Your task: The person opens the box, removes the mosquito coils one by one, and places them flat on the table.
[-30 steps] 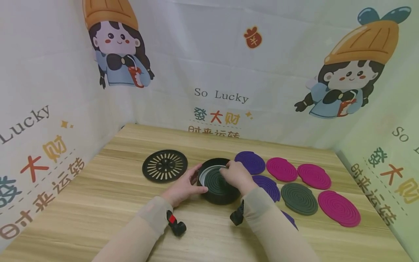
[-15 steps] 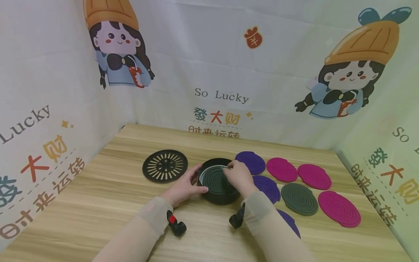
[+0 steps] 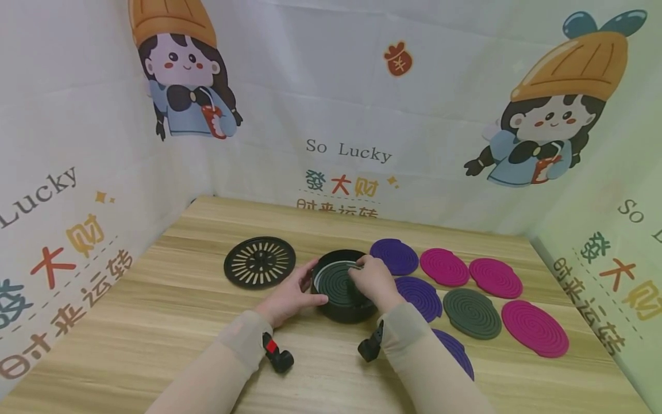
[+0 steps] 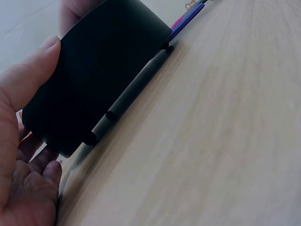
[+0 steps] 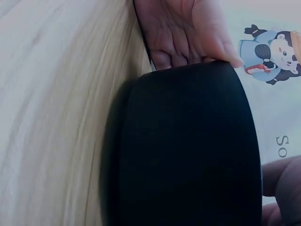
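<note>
A round black mosquito coil box (image 3: 345,312) stands uncovered on the table, with a dark green mosquito coil (image 3: 338,284) inside it over a pale lining. My left hand (image 3: 289,294) grips the box's left side, thumb at the near rim and fingers around the far side. In the left wrist view, the left thumb (image 4: 33,70) presses the dark wall of the box (image 4: 94,75). My right hand (image 3: 376,280) reaches over the right rim and pinches the edge of the green coil; its fingertips are partly hidden. The slotted black lid (image 3: 260,262) lies flat left of the box.
Right of the box lie purple coils (image 3: 395,257), pink coils (image 3: 535,328) and another green coil (image 3: 473,313), flat on the wooden table (image 3: 155,322). The right forearm partly covers one purple coil (image 3: 456,352). A printed cloth (image 3: 351,103) hangs behind.
The green coil shifts and tilts slightly within the box as my right hand moves a little at its edge. My left hand keeps its hold on the box.
</note>
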A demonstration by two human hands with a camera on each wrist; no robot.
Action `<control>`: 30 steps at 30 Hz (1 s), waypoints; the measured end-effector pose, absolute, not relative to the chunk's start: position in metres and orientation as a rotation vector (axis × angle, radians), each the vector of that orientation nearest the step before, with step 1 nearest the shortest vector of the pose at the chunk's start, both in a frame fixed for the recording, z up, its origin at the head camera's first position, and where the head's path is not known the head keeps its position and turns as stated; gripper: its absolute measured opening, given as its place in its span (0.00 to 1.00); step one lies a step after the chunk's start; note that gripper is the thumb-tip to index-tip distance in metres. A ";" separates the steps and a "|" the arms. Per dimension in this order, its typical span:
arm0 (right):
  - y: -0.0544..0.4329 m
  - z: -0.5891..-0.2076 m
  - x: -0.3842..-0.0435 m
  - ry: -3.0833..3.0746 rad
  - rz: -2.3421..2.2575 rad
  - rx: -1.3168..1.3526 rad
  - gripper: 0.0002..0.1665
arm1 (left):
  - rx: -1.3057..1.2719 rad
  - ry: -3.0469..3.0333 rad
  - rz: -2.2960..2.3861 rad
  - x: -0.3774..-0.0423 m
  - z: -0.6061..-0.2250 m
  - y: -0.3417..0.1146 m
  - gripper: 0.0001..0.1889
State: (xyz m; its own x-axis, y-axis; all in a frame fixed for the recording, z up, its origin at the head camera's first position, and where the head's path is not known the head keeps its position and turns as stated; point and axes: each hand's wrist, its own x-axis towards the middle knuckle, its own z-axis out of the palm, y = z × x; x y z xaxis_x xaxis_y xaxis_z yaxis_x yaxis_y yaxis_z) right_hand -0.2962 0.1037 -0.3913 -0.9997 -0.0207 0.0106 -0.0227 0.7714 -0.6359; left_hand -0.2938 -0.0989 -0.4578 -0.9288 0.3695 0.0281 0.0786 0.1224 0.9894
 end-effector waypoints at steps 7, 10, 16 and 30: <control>0.104 -0.392 -0.294 -2.857 1.156 -0.032 0.17 | 0.439 2.166 1.883 -0.294 -0.454 -0.099 0.49; 0.103 -0.393 -0.293 -2.830 1.196 -0.053 0.17 | 0.433 2.172 1.870 -0.295 -0.454 -0.099 0.49; 0.104 -0.396 -0.294 -2.737 1.289 -0.091 0.16 | 0.440 2.191 1.868 -0.296 -0.458 -0.099 0.49; 0.105 -0.399 -0.292 -2.419 1.671 -0.248 0.23 | 0.469 2.187 1.895 -0.294 -0.459 -0.099 0.50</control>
State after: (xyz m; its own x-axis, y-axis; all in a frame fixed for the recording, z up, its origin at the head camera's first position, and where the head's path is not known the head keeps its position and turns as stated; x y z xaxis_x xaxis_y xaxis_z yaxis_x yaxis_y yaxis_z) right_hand -0.2922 0.1050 -0.3989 -0.9677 0.2444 0.0614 0.0290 0.3500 -0.9363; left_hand -0.2944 -0.0992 -0.4590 -0.9273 0.3710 0.0488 0.1012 0.1231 0.9872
